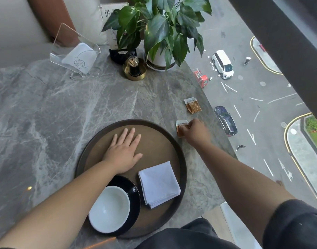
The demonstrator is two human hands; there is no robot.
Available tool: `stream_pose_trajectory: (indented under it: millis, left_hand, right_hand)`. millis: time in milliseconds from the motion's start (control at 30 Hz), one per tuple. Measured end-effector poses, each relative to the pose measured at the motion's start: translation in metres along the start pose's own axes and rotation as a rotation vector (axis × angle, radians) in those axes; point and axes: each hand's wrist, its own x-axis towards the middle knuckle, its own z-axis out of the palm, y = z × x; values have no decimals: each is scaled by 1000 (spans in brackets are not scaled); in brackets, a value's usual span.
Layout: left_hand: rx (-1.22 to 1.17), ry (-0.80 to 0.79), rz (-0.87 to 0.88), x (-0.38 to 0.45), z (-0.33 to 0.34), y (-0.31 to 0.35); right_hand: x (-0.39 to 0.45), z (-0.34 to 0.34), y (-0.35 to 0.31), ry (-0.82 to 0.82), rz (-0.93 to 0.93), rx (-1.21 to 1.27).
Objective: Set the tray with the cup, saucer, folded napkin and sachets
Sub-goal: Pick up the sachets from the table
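Hands at work over a round brown tray (183,169) on a grey marble table (46,108): we rest our left hand (124,152) flat on the bare middle of the tray, palm down, its fingers (131,136) stretched out and slightly spread, pointing away from us. Our right hand (196,132) reaches past the tray's right rim to the table, where its fingers (187,127) close on the near sachet (181,125), a small packet with a white top strip and brown contents; the hand covers the packet's right side, so we cannot tell whether it has left the table. What shows of its long axis runs roughly away from us, white end farthest. A second sachet (192,105) lies flat beyond it, near the table's right edge and well apart from the hand, long axis likewise running away from us and tilted a little left, white end farthest.

On the near part of the tray a white cup (109,209) sits upright on a black saucer (135,196), mouth open to the camera. Just right of the saucer lies the folded white napkin (159,184), a flat square turned so one corner points toward the tray's right rim, its layered edges toward us.

At the far side of the table stand a clear holder with paper napkins (78,58), a gold-based toothpick holder (134,69) and a potted plant (161,33).
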Motion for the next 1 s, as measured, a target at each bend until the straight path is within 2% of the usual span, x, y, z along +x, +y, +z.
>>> stream_pose_trajectory:
  millis: [133, 267, 467, 633, 767, 1000]
  left_hand:
    - [-10, -5, -9, 1, 5, -1]
    - [0, -7, -9, 1, 7, -2]
    - [-6, -28, -16, 2, 7, -2]
    - [-3, -38, -21, 1, 4, -2]
    - [-4, -49, -28, 0, 2, 0]
    - [-6, -63, -36, -2, -2, 2]
  right_hand:
    - [9, -11, 12, -58, 90, 419]
    - [26, -36, 17, -28, 61, 558]
    - [71, -61, 7, 19, -19, 506]
    - [99, -60, 3, -34, -25, 346]
    - [102, -54, 2, -7, -42, 195]
    - [101, -48, -2, 15, -46, 151]
